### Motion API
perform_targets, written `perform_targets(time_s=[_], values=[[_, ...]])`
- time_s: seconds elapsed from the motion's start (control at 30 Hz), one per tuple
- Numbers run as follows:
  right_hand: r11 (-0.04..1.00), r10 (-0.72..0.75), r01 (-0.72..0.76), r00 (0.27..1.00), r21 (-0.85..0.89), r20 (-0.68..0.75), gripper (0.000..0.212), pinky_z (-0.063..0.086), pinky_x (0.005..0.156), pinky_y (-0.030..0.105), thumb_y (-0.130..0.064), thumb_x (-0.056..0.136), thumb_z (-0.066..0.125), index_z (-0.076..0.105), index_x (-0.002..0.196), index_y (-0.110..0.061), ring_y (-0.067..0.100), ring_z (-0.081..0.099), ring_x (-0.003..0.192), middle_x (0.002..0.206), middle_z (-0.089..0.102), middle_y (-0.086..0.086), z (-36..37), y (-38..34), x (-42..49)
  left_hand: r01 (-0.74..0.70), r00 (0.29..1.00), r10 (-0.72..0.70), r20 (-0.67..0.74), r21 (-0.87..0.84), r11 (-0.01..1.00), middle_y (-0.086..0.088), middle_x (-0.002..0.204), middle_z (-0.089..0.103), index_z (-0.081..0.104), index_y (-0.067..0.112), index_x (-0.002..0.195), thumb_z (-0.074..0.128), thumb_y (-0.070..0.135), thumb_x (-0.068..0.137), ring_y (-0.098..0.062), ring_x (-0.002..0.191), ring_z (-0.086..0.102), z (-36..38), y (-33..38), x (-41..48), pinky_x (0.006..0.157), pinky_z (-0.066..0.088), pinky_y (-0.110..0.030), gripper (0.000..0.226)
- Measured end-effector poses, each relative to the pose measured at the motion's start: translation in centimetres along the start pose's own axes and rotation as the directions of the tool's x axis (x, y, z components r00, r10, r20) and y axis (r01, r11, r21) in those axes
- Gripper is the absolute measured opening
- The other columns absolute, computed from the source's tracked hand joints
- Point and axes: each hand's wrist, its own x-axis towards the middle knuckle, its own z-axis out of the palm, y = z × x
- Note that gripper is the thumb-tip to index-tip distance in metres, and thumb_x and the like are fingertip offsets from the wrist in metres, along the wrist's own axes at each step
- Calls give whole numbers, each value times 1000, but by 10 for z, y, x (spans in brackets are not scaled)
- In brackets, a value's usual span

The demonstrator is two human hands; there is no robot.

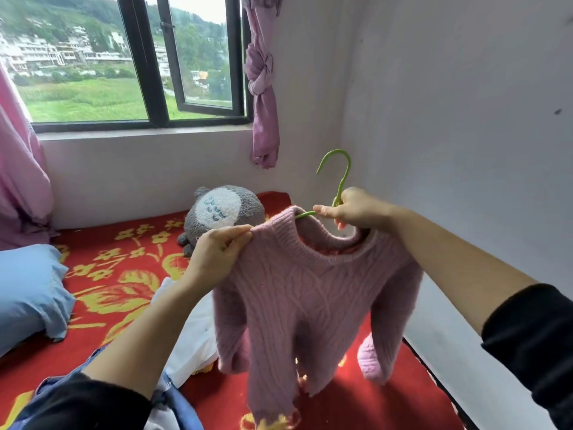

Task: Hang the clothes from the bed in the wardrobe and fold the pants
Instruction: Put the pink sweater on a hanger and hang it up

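Note:
A pink cable-knit sweater [297,299] hangs in the air over the bed, with a green plastic hanger [340,178] partly inside its neck opening. My right hand [353,209] grips the hanger just below its hook. My left hand [217,252] pinches the sweater's collar edge at the left shoulder. The sleeves dangle down on both sides. On the bed below my left arm lie a white garment [192,333] and blue clothing [176,405], partly hidden by my arm.
The bed has a red blanket [117,274] with yellow flowers. A grey plush toy [221,212] sits at its far side, a blue pillow [28,293] at the left. White walls close the right side and back. A window with pink curtains [263,88] is behind.

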Motion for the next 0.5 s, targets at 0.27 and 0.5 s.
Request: perform_targets(time_s=[0.27, 0.5], values=[[960, -240, 259, 958, 110, -158, 50, 32, 52, 23, -43, 84, 70, 48, 51, -13, 4, 36, 42, 40, 40, -12, -70, -61, -32, -239, 883, 287, -371, 169, 956, 15, 92, 65, 75, 14, 99, 61, 17, 91, -7, 85, 62, -65, 74, 10, 81, 41, -7, 17], [932, -362, 363, 921, -18, -142, 53, 43, 60, 30, -58, 77, 69, 60, 58, -10, 14, 49, 54, 58, 56, 3, -68, -93, -47, -215, 790, 369, -489, 343, 914, -3, 94, 73, 74, 10, 96, 54, 21, 92, -21, 91, 63, -98, 112, -40, 81, 46, -32, 23]])
